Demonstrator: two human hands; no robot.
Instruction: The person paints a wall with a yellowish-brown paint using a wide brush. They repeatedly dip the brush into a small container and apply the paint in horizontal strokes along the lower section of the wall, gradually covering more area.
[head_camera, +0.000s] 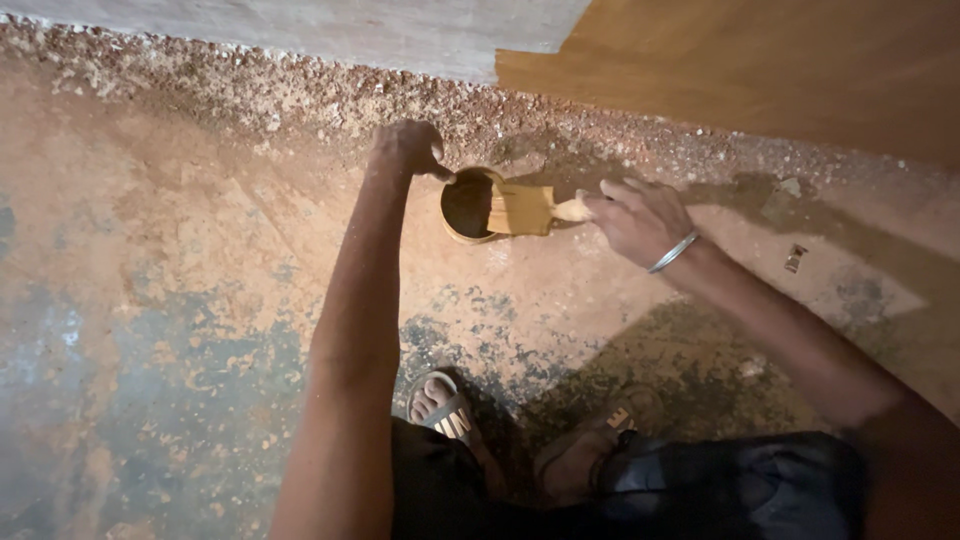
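A small round paint tin sits on a stained, reddish concrete floor, holding dark brown liquid. The left hand grips the tin's rim on its far left side, fingers curled and pinched on the edge. The right hand — a metal bangle at its wrist — has its fingers closed on the handle of a wide paintbrush, whose ochre-coated bristles lie across the tin's right rim. Beyond the tin, grit lines the foot of a pale wall; to the tin's far right stands a brown wooden panel. Nearer than the tin are two sandalled feet. Left of the tin, the floor lies open.
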